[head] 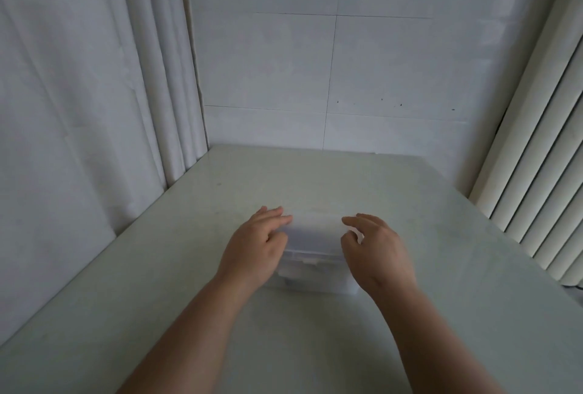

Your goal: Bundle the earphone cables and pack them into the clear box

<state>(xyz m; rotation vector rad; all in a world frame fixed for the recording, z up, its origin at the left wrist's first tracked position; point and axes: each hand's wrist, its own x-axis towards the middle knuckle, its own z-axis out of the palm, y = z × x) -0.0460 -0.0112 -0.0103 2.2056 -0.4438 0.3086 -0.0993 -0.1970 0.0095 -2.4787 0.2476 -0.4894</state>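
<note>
While both hands sit on the clear box (310, 245) in the middle of the table (410, 204), the left hand (257, 247) lies flat and loose on its lid; the right hand (375, 250) curls half open; no cables show; the smooth box could slip if pushed.

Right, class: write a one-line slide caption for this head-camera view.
Both hands, left and right, flank a lidded clear box on a pale table.
</note>
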